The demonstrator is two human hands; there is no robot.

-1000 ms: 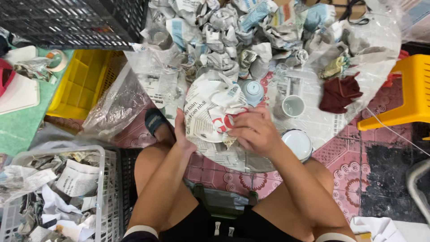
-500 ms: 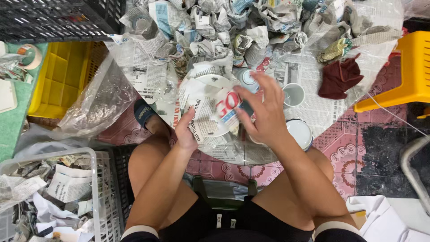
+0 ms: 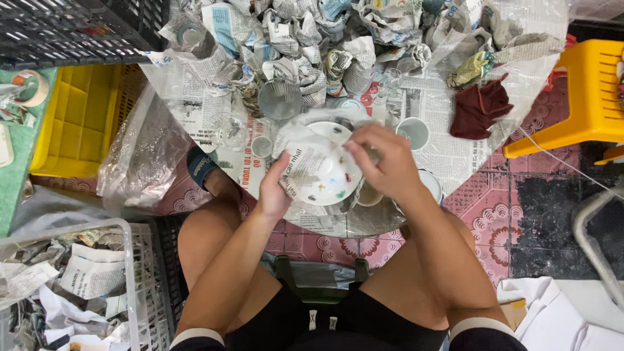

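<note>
Plate (image 3: 323,170), white with small coloured motifs, is only partly visible: its left part is covered by a sheet of newspaper wrapping (image 3: 300,166), and its right edge is hidden behind the right hand (image 3: 383,162). What lies directly under the plate cannot be made out; a cup (image 3: 369,194) shows only as a partial rim below the right hand, and a white bowl (image 3: 430,185) beside it is mostly screened by the forearm. The pile of crumpled newspaper bundles (image 3: 312,45) is cut off by the top edge of the view, and the contents of those bundles cannot be told.

Position: the plate sits between the two hands, above the person's knees, over newspaper sheets spread on the patterned floor (image 3: 494,221).

Left hand (image 3: 273,192): fingers curled, gripping the plate's left rim together with the paper lying over it, thumb on top.

Right hand: fingers bent and drawn together, pinching the newspaper wrapping at the plate's upper right; the fingertips themselves are hard to separate from the paper.

Nearby items: an empty cup (image 3: 414,132) stands just right of the right hand, a glass tumbler (image 3: 280,99) lies above the plate, and a dark red cloth (image 3: 480,107) lies well to the right beside a yellow stool (image 3: 588,97)
</note>
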